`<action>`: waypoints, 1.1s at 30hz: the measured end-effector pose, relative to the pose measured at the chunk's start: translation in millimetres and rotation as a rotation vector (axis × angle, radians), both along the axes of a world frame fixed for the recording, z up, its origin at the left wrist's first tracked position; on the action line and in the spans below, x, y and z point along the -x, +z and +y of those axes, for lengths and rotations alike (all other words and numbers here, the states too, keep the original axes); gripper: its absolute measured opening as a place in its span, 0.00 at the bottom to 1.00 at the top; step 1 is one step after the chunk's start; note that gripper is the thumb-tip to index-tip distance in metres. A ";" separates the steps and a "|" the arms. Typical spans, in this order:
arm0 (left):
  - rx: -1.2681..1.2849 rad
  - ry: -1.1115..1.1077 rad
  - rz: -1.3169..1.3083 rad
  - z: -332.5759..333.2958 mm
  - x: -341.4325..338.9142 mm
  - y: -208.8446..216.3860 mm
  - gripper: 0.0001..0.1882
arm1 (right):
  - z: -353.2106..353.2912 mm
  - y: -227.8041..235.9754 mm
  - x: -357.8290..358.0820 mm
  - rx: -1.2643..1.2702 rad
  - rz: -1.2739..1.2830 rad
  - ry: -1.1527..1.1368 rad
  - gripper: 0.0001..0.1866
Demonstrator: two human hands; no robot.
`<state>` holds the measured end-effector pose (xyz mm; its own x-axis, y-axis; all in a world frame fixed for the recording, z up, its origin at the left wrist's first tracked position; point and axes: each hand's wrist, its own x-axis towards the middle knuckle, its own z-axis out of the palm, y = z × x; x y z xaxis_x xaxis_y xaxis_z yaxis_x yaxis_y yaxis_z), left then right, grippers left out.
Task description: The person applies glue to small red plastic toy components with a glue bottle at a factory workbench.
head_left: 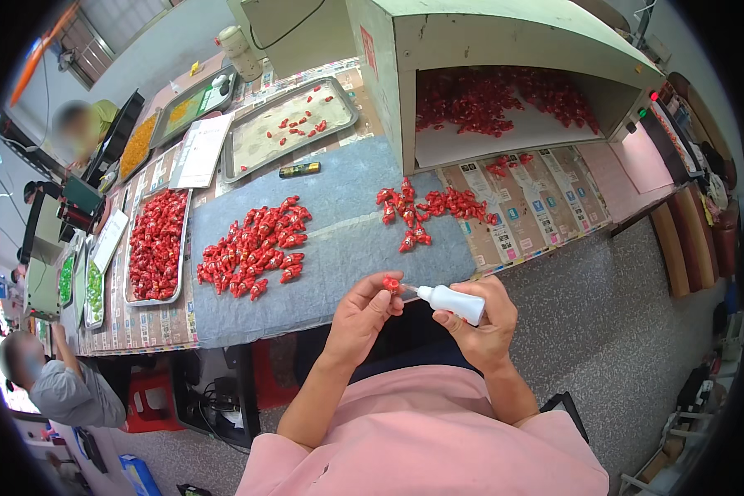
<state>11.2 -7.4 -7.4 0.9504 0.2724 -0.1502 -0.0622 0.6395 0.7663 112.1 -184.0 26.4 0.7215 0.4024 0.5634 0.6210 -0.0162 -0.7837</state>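
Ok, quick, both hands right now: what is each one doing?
Left hand: closed, pinching a small red piece at the fingertips.
Right hand: closed around a small white squeeze bottle, nozzle pointed at the red piece.

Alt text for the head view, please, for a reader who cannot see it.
The left hand pinches a small red piece while the right hand points a white plastic squeeze bottle at it. Heaps of red pieces lie on a grey mat beyond.
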 end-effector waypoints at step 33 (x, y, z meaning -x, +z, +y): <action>-0.032 -0.014 0.010 -1.0 -0.6 3.5 0.17 | -3.5 6.3 3.7 0.020 0.022 0.028 0.19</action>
